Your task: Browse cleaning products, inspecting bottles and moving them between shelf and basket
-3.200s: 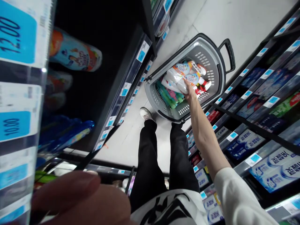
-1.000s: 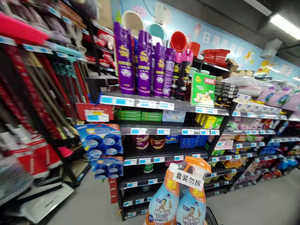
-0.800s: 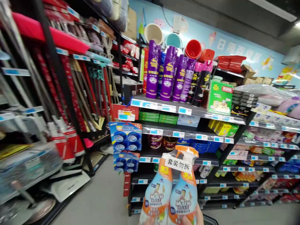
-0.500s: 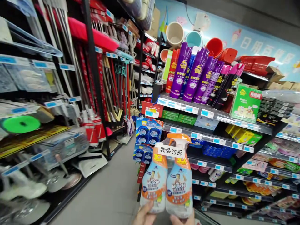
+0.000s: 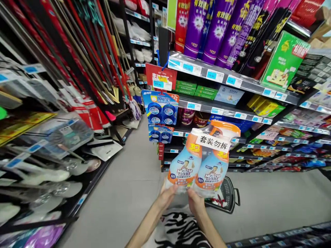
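Note:
Two Mr Muscle spray bottles [image 5: 184, 168], bound together as a pack, are held up in front of me, tilted to the right. A white label [image 5: 212, 143] with black Chinese characters joins them near the top; one orange trigger head [image 5: 224, 128] shows. My left hand [image 5: 167, 194] grips the lower left bottle, its thumb on the front. My right hand [image 5: 195, 199] holds the bottom of the pack between the bottles. Most of the fingers are hidden behind the pack.
A black basket [image 5: 236, 196] with a handle and some items inside stands on the grey floor [image 5: 126, 193] behind the bottles. Shelves with purple spray cans [image 5: 199, 29] and a green box [image 5: 284, 62] rise at right. Blue toilet-cleaner packs [image 5: 161, 110] hang at the shelf end. Mops and dustpans [image 5: 106, 146] line the left.
My view has tipped downward, bringing my forearms, patterned clothing and the basket into sight. The bottle pack has shifted right and up in the picture and leans more to the right.

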The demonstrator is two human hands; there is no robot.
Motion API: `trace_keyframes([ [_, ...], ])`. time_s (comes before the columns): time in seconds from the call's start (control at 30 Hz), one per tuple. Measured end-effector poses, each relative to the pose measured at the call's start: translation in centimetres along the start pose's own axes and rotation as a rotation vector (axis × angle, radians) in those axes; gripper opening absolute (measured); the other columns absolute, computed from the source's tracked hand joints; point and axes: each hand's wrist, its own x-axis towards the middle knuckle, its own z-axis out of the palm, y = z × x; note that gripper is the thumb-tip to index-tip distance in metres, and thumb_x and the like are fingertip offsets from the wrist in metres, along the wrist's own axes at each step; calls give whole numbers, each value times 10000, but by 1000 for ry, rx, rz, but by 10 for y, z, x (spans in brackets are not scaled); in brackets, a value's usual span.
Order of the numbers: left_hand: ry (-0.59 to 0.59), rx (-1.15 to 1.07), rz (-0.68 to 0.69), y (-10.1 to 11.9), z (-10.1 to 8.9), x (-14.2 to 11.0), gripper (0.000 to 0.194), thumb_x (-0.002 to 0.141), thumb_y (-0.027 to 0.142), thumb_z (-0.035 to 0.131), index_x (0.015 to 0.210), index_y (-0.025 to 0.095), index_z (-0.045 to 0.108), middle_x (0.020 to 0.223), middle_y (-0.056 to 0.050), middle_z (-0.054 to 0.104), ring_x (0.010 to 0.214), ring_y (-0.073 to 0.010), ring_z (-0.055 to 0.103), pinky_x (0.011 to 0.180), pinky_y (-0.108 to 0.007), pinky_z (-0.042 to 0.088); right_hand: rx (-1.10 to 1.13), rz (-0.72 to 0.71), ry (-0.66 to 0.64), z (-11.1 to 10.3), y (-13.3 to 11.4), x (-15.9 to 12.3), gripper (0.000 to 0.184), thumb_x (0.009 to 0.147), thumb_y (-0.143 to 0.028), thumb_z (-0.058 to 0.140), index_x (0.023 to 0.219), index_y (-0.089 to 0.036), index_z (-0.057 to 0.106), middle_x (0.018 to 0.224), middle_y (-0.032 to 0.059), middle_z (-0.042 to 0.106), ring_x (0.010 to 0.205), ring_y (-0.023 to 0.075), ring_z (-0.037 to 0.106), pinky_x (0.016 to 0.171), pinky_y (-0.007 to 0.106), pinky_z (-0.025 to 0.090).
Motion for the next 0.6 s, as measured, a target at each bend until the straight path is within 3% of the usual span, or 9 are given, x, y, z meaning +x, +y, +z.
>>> trace_keyframes([
  [0.2,53,10,61,-12,-7,-16,652,745,509,945,1266,201,703,1260,-138,777,1381,-401,617,1207,-566,460,39,1,40,5,-2,-16,770,580,-407,983,1299,-263,748,1305,101,781,1306,370,679,1228,635,443],
  [0.43,48,2,59,-21,-10,-24,714,702,552,961,1262,189,706,1360,-172,728,1424,-427,571,1211,-570,452,48,9,60,1,-3,-29,812,551,-419,1008,1303,-259,747,1255,108,799,1311,385,672,1220,664,441],
  [0.6,33,13,60,-21,-1,-25,796,653,624,963,1264,185,703,1341,-182,735,1400,-443,587,1194,-596,457,35,-8,48,2,-9,-32,829,552,-430,1004,1320,-267,735,1289,107,787,1365,378,635,1228,651,441],
])
